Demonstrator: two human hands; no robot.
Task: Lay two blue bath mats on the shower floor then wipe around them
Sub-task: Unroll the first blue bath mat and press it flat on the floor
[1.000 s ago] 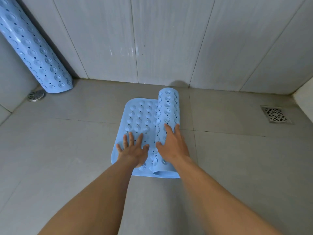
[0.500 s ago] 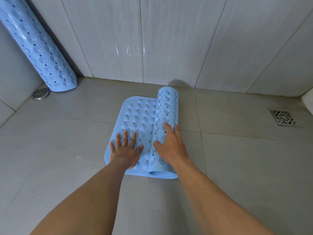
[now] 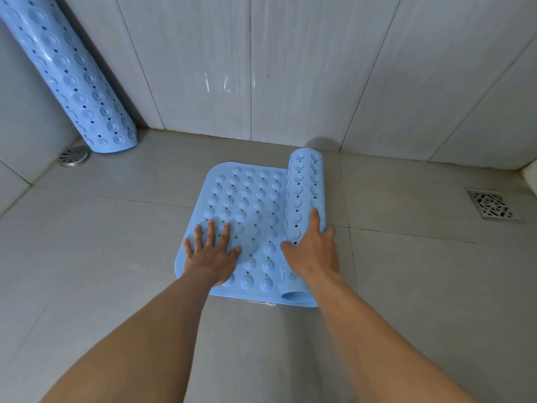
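A light blue bath mat (image 3: 247,205) with round bumps and small holes lies partly unrolled on the grey tiled floor. Its flat part is on the left; the remaining roll (image 3: 305,193) rests along its right side. My left hand (image 3: 212,254) presses flat on the unrolled part, fingers spread. My right hand (image 3: 315,248) lies on the near half of the roll, fingers draped over its top and right side. A second blue mat (image 3: 72,80), still rolled into a tube, leans upright in the far left corner.
A round metal drain (image 3: 73,156) sits at the foot of the leaning roll. A square grated drain (image 3: 492,205) is in the floor at the right. Tiled walls close the back and left; a raised ledge (image 3: 530,175) shows at the right edge.
The roll has moved right under my right hand, uncovering more flat mat. My left hand has shifted left on the flat part, so my hands are farther apart.
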